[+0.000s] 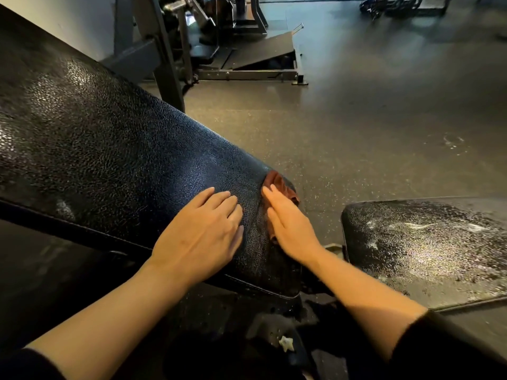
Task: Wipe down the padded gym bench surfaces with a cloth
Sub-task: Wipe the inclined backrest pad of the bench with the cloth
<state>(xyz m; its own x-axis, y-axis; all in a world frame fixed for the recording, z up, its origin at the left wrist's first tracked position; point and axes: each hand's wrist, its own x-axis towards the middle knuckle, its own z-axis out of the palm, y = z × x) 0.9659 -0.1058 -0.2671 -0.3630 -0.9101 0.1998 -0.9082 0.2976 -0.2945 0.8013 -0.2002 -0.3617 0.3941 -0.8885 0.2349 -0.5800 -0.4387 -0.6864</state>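
On the lower end of the long black back pad [115,138], both hands lie side by side. The left hand [201,229] rests flat on the bare textured vinyl with its fingers straight and close together, holding nothing. The right hand [288,223] lies just beside it, fingers straight and pressing down on a reddish-brown cloth [282,185], which is bunched under the palm at the pad's far corner (only its edges show past the fingertips and below the heel of the hand). The two hands are near each other but apart, a strip of vinyl between them. Both forearms are bare, with dark sleeves [450,349] pushed back toward the elbows. To the right, across a gap, sits the seat pad [428,248], its black surface speckled with droplets and pale streaks. Beyond the bench lies a grey speckled rubber floor [356,111], and at the far end stands a dark metal machine frame [219,50].
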